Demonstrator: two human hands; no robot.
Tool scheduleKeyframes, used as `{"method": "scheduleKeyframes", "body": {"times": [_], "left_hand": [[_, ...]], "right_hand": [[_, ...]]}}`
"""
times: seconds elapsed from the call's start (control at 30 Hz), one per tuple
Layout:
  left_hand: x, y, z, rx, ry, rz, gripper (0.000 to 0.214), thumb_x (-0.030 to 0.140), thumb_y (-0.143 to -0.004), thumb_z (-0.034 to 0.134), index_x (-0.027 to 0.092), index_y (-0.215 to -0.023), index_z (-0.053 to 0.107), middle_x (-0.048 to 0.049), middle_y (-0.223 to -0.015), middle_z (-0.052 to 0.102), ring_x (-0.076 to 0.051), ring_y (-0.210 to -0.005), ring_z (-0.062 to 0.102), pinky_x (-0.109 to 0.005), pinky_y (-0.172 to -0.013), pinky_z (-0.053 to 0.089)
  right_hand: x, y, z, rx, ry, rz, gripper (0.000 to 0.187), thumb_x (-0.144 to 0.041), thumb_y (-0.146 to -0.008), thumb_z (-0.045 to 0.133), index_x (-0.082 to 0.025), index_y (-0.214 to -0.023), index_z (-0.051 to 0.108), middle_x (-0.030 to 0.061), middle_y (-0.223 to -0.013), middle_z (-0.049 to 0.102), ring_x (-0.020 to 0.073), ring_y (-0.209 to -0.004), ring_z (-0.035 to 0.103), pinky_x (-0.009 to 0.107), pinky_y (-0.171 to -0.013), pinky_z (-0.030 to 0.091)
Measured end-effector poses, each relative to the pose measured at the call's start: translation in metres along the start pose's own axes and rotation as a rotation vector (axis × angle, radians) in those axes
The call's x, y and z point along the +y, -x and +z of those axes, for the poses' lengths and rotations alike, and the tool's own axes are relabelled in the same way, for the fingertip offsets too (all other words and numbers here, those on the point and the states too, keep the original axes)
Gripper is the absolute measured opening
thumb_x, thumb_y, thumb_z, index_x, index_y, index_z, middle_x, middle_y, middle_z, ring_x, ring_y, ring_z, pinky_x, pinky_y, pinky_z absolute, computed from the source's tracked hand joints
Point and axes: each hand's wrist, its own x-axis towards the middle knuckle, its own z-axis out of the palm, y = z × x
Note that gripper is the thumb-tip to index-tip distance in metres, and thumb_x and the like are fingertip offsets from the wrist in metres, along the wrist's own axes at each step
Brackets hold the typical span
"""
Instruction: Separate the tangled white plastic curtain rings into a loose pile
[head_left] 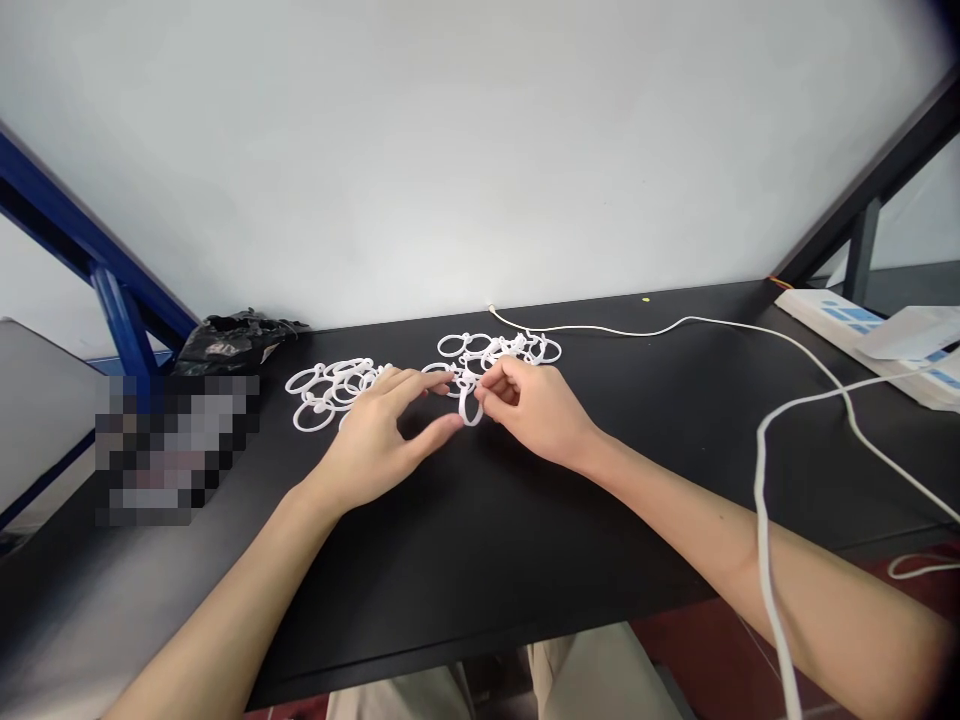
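Note:
Two loose heaps of white plastic rings lie on the black table (465,560): one heap (330,390) at the left, another heap (499,352) further back. My right hand (536,408) pinches a single white ring (470,408) that stands upright between both hands. My left hand (382,430) has its fingers stretched towards that ring, thumb tip beside it, index finger reaching over the rings behind it.
A crumpled black plastic bag (229,340) lies at the back left. White cables (765,480) run across the table's right side. A white power strip (847,320) and paper lie at the far right. A blue metal frame (112,290) stands at the left.

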Motion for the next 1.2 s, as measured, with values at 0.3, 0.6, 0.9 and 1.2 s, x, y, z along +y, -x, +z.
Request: {"method": "scheduleKeyframes", "body": {"times": [0.3,0.6,0.9,1.2], "left_hand": [[0.001,-0.001,0.004,-0.113,0.271,-0.049,0.045,0.051,-0.083,0.069,0.027,-0.121,0.062,-0.0023,-0.107,0.067,-0.021,-0.095,0.061,-0.034,-0.085,0.050],[-0.001,-0.002,0.004,-0.103,0.299,-0.106,0.047,0.046,-0.075,0.078,0.030,-0.115,0.059,0.0015,-0.101,0.066,-0.017,-0.086,0.063,-0.033,-0.082,0.051],[-0.008,0.002,0.013,0.152,-0.178,0.112,0.031,0.028,-0.089,0.062,0.027,-0.119,0.055,-0.0040,-0.106,0.060,-0.019,-0.091,0.061,-0.030,-0.070,0.050],[-0.001,0.001,0.015,0.210,-0.445,0.320,0.027,0.017,-0.096,0.048,0.020,-0.122,0.055,-0.0054,-0.093,0.068,-0.021,-0.083,0.059,-0.036,-0.079,0.049]], "right_hand": [[-0.010,0.004,0.006,-0.143,-0.331,0.120,0.016,-0.032,-0.088,0.063,-0.018,-0.080,0.059,0.0015,-0.077,0.071,0.0139,-0.063,0.070,0.026,-0.058,0.059],[-0.007,0.004,0.002,-0.064,-0.091,0.006,0.018,-0.032,-0.093,0.057,-0.020,-0.089,0.070,-0.0012,-0.073,0.070,0.0114,-0.060,0.066,0.025,-0.062,0.054],[-0.012,0.005,0.005,-0.136,-0.276,0.092,0.027,-0.043,-0.095,0.054,-0.020,-0.107,0.064,0.0017,-0.079,0.070,0.0121,-0.062,0.067,0.024,-0.057,0.056],[-0.013,-0.001,0.003,-0.145,-0.538,0.173,0.022,-0.038,-0.092,0.061,-0.017,-0.094,0.061,0.0026,-0.078,0.069,0.0134,-0.065,0.069,0.027,-0.061,0.061]]}}
